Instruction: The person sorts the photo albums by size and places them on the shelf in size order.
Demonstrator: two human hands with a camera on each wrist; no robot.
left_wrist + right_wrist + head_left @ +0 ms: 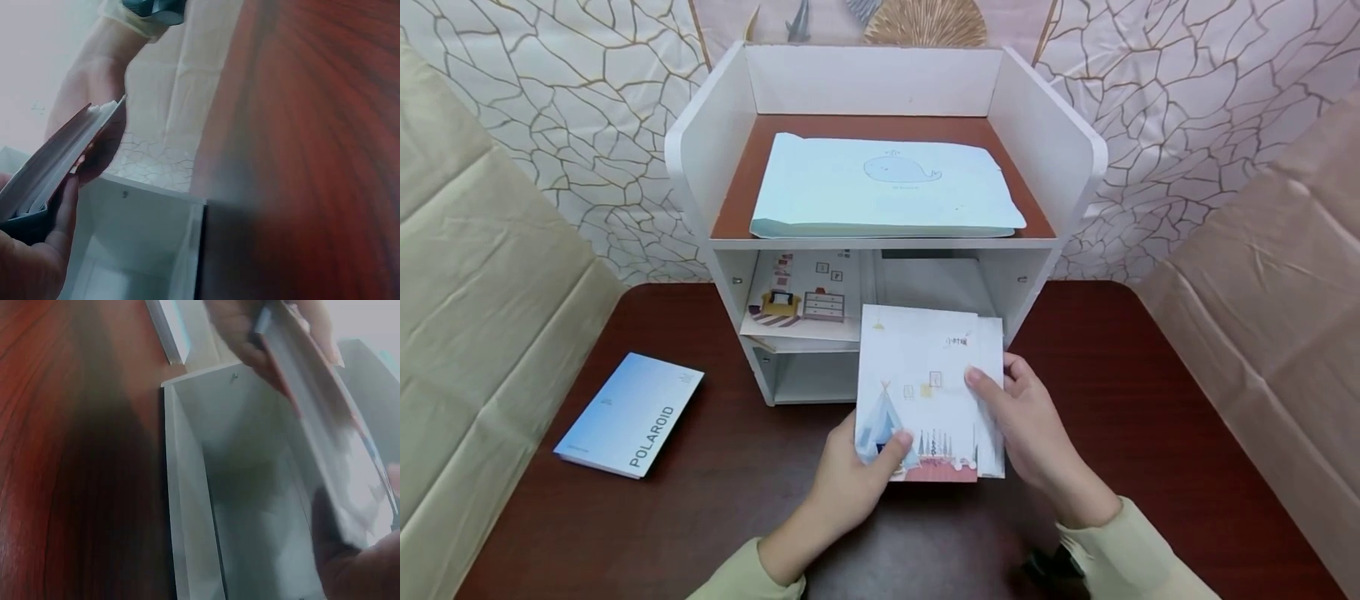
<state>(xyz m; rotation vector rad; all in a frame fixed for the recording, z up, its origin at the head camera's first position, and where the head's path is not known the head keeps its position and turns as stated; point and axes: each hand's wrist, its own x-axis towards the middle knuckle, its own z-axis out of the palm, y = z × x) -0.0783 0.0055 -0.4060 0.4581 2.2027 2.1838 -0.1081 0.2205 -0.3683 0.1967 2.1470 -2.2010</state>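
Both hands hold a notebook (pixel 917 392) with a white cover that shows a blue tent and a pink strip. It is in front of the shelf's middle level. My left hand (pixel 850 471) grips its lower left corner, thumb on the cover. My right hand (pixel 1037 425) grips the right side, thumb on top, where white pages stick out past the cover. In the left wrist view the notebook (pixel 56 156) is seen edge-on, white pages between its covers. The right wrist view shows the notebook (pixel 325 425) tilted above the shelf's lower compartment, the right fingers partly hidden beneath.
A white shelf unit (pixel 1075 167) stands at the back. On its top lies a pale blue whale-print pouch (pixel 887 187). The middle level holds another illustrated notebook (pixel 805 300) at left and a white item (pixel 936 283) at right. A blue POLAROID book (pixel 628 414) lies on the table at left.
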